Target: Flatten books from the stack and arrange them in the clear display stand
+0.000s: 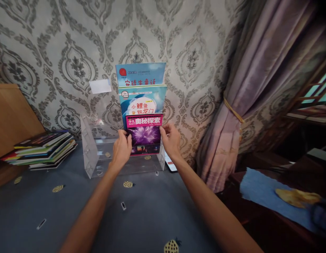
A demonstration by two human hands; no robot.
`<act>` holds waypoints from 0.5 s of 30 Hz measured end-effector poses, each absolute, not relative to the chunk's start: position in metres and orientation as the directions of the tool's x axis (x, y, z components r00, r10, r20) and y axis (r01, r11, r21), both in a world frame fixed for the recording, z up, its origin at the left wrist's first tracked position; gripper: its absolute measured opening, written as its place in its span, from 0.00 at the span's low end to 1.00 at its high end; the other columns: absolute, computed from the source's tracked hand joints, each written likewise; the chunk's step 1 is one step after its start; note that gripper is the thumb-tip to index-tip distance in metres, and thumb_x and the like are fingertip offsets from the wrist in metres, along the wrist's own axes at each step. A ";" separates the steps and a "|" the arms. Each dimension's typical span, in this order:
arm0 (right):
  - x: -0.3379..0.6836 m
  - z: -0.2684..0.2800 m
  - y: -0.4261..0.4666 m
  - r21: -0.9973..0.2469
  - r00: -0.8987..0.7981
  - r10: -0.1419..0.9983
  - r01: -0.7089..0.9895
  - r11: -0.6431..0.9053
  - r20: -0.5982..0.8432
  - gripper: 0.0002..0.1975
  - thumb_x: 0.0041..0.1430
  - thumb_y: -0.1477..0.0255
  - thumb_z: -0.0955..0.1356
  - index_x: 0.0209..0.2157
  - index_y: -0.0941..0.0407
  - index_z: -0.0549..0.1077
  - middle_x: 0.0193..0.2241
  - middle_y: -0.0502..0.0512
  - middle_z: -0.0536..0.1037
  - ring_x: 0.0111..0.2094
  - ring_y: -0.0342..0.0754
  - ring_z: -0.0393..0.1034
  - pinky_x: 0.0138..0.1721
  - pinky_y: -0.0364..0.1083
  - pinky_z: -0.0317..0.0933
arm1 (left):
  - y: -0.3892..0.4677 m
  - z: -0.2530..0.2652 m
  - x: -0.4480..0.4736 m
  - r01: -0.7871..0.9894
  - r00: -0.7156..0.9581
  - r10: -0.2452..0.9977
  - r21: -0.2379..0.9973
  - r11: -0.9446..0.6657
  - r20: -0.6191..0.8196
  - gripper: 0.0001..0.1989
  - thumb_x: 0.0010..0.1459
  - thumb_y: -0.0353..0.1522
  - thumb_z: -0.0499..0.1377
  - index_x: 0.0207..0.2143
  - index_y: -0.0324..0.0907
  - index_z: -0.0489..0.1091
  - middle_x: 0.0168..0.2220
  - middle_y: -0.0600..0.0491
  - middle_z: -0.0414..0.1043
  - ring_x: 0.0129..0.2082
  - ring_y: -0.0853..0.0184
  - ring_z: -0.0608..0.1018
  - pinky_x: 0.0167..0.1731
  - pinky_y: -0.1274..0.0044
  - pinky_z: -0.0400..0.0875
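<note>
A magazine with a pink and purple cover (143,136) is held upright between my hands at the front of a clear acrylic stand (89,151). My left hand (122,148) grips its left edge, thumb on the cover. On the right edge, my right hand (171,140) has its fingers closed. Behind it, a light-blue book (142,95) stands in the rack, its lower part covered. Further back and higher rises another blue book (141,73) with red lettering. Whether the magazine's bottom edge touches the stand's lowest tier, I cannot tell.
Several stacked books (46,149) lie on the left by a wooden panel (15,119). A phone (171,164) lies behind the stand's right side. A tied curtain (218,151) hangs at right, near a blue cloth (263,191). The dark tablecloth (104,218) has pineapple prints.
</note>
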State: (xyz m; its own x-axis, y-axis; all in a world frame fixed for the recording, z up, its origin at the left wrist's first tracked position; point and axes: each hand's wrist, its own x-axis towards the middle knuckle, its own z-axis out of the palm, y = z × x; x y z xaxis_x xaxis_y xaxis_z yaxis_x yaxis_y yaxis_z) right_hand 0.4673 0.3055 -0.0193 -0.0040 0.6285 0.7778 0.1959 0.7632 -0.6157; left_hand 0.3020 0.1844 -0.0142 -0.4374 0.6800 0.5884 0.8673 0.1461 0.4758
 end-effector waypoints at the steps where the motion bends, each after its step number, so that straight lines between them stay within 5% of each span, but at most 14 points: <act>1: 0.467 -0.019 0.305 -0.615 -0.001 0.628 0.207 0.761 0.778 0.13 0.62 0.58 0.64 0.30 0.51 0.67 0.26 0.53 0.76 0.29 0.52 0.71 0.33 0.51 0.63 | 0.184 -0.015 0.302 0.868 -0.435 0.677 0.477 0.138 0.594 0.08 0.70 0.34 0.47 0.47 0.41 0.59 0.37 0.45 0.77 0.40 0.57 0.81 0.40 0.69 0.71; 15: 0.471 -0.016 0.301 -0.621 0.019 0.638 0.251 0.742 0.770 0.11 0.60 0.61 0.64 0.29 0.52 0.70 0.27 0.53 0.78 0.30 0.51 0.71 0.34 0.49 0.61 | 0.182 -0.013 0.310 0.887 -0.430 0.643 0.430 0.168 0.634 0.10 0.69 0.33 0.50 0.51 0.40 0.56 0.42 0.42 0.77 0.41 0.55 0.82 0.39 0.69 0.71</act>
